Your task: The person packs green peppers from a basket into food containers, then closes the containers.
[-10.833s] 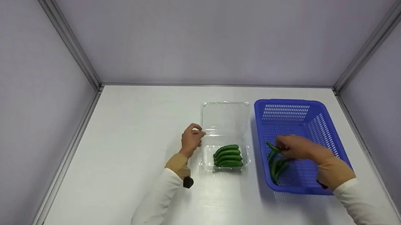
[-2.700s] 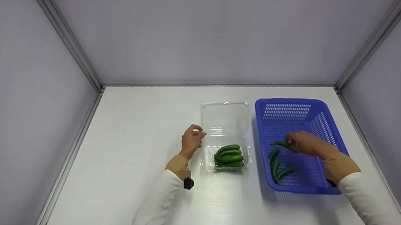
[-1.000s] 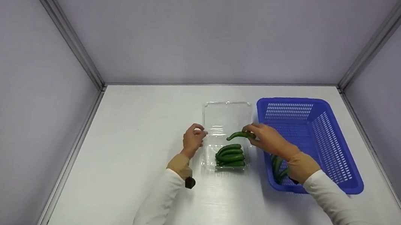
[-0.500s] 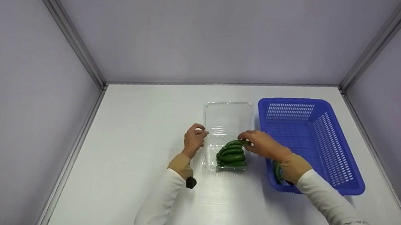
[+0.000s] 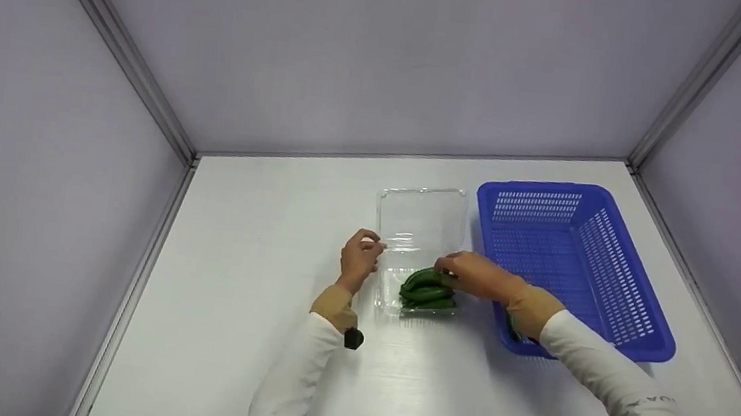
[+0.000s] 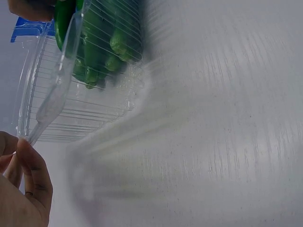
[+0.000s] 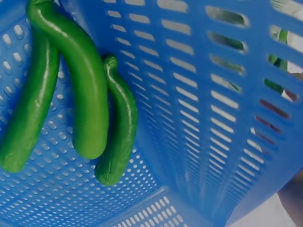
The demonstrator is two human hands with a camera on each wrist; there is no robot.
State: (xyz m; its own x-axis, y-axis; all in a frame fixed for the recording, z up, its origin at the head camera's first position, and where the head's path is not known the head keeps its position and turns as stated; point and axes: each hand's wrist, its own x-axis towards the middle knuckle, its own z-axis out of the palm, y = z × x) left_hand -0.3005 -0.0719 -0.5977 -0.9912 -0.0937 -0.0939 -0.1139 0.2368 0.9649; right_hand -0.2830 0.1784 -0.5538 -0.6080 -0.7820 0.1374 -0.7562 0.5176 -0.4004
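Note:
An open clear plastic box point(image 5: 389, 292) holds several green peppers point(image 5: 427, 293). At its left edge the left hand point(image 5: 359, 260) pinches the rim between thumb and fingers; the left wrist view shows this hand point(image 6: 28, 184) at the box's corner, with peppers point(image 6: 97, 42) behind the clear wall. The right hand point(image 5: 478, 276) is over the right side of the box, its fingers bent down on the uppermost pepper and partly hiding it. In the right wrist view green peppers point(image 7: 85, 90) lie in the blue basket, and only a bit of the right hand point(image 7: 292, 201) shows at the edge.
The blue perforated basket point(image 5: 638, 280) stands right of the box, under the right forearm. The raised clear lid point(image 5: 422, 217) lies back behind the box. A white table point(image 5: 251, 278) carries them, with grey walls point(image 5: 387, 63) on its back and sides.
From the basket, the right hand has carried a pepper left to the box and lowered it beside the others there. The left hand has kept its place at the box's edge.

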